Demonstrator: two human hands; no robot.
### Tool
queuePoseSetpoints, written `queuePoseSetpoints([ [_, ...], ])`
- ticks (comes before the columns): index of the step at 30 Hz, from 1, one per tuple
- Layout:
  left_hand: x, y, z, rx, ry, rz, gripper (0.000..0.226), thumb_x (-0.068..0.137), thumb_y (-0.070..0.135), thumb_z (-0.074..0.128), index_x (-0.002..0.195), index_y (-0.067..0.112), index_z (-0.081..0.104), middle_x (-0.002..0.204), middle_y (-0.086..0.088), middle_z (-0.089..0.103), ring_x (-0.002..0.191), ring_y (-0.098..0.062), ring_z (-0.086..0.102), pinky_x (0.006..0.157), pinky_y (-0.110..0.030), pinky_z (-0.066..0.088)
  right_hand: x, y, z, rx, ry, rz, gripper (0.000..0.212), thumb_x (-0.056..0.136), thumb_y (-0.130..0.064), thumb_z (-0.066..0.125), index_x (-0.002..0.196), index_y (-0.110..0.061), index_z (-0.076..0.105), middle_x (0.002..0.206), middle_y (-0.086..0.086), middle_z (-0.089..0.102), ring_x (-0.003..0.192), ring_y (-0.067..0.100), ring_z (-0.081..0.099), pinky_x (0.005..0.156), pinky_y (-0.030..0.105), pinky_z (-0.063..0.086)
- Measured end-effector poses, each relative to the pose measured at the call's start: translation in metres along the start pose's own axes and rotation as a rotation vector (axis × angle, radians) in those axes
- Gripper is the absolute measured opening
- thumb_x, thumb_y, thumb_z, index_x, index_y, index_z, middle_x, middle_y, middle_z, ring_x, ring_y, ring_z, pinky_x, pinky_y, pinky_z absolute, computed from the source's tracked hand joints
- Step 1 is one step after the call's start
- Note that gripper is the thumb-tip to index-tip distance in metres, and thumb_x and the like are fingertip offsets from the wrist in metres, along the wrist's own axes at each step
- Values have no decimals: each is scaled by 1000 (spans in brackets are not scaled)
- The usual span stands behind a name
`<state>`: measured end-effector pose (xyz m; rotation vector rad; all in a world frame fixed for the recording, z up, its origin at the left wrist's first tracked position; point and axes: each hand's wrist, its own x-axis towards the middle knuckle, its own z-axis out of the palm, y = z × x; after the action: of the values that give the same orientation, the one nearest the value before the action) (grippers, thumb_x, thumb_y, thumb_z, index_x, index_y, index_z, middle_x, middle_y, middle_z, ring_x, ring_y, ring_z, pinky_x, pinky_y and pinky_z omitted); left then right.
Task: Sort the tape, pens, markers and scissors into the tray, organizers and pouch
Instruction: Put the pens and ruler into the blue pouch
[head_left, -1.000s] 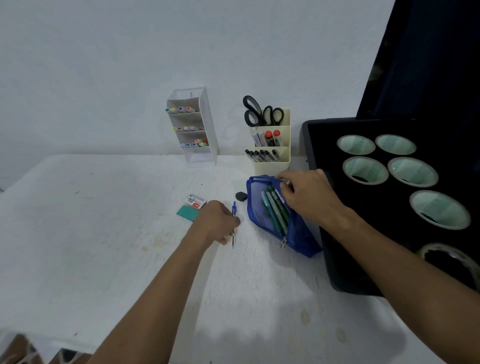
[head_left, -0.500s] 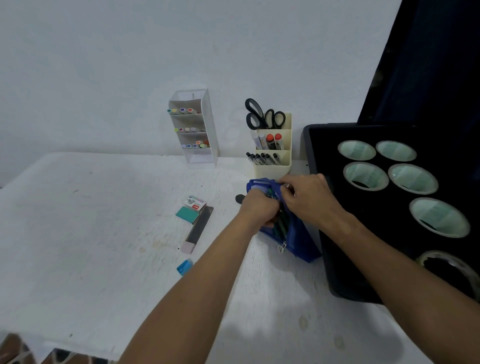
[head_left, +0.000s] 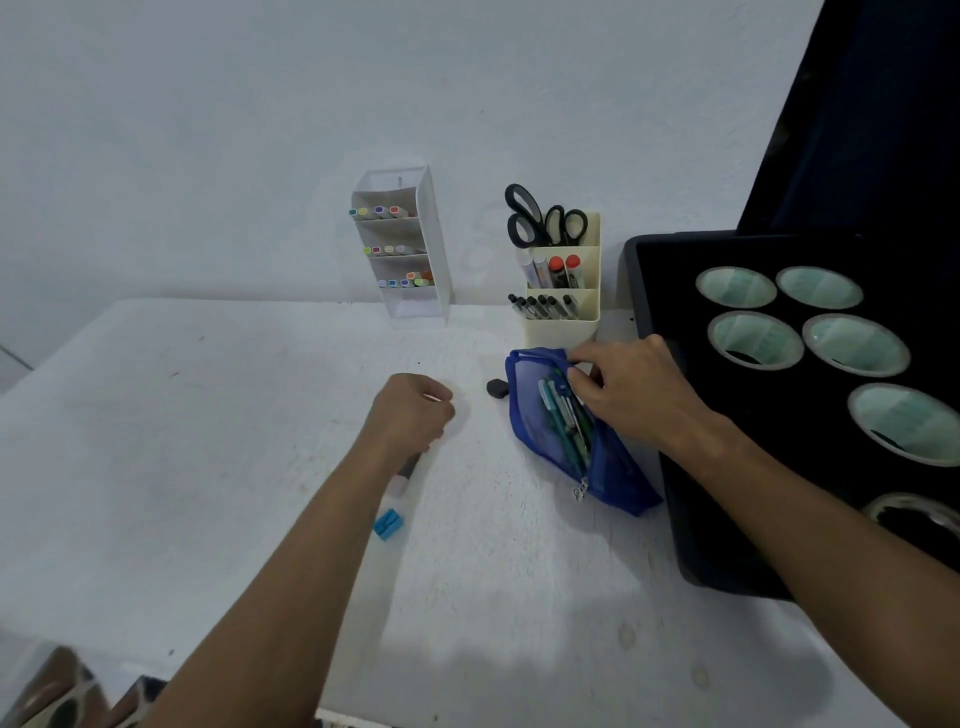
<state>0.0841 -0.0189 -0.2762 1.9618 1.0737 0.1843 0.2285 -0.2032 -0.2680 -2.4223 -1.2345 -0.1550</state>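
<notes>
A blue mesh pouch (head_left: 530, 421) lies open on the white table, with several pens (head_left: 563, 423) inside. My right hand (head_left: 631, 397) pinches its upper open edge. My left hand (head_left: 415, 410) hovers to the left of the pouch with curled fingers; what lies under it is hidden. A dark bar with a white end (head_left: 404, 477) sticks out from below that wrist. Black scissors (head_left: 540, 218) and markers stand in the cream organizer (head_left: 563, 330). Coloured markers fill the white tiered organizer (head_left: 415, 260). Several tape rolls (head_left: 756, 340) sit in the black tray (head_left: 644, 291).
A small dark lump (head_left: 497, 388) lies just left of the pouch. A small blue piece (head_left: 388, 524) rests next to my left forearm. The tray runs along the table's right side, and both organizers stand against the back wall.
My left hand carried a blue pen from the table into the pouch, then drew back left over the small items. My right hand kept hold of the pouch's edge.
</notes>
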Motion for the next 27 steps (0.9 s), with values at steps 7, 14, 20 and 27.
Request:
queuePoseSetpoints([
  [7, -1, -19, -19, 137, 73, 23, 6, 84, 16, 66, 90, 14, 66, 85, -4, 64, 76, -21, 60, 75, -33, 54, 0, 0, 1, -17, 3, -32, 31, 96, -33, 46, 117, -21, 65, 95, -1, 73, 87, 20, 64, 98, 35, 31],
  [14, -3, -35, -14, 473, 66, 13, 28, 84, 29, 68, 106, 11, 67, 108, -7, 67, 77, -15, 55, 59, -20, 44, -2, -1, 0, 112, -32, -11, 30, 96, -29, 48, 120, -19, 63, 100, 6, 71, 86, 22, 63, 74, 26, 46],
  [20, -8, -46, -5, 577, 84, 26, 39, 82, 28, 70, 116, 12, 61, 115, -8, 65, 80, -16, 57, 70, -24, 48, -3, 0, 0, 109, -20, -5, 30, 96, -27, 47, 119, -16, 64, 100, 7, 71, 89, 24, 64, 78, 32, 50],
  [27, -19, -10, 3, 134, -35, 29, 19, 80, 23, 73, 95, 13, 69, 79, -5, 72, 59, -14, 65, 61, -25, 59, -4, 0, -1, 104, -13, 14, 28, 97, -23, 43, 112, -11, 63, 103, 11, 70, 91, 27, 63, 80, 38, 54],
])
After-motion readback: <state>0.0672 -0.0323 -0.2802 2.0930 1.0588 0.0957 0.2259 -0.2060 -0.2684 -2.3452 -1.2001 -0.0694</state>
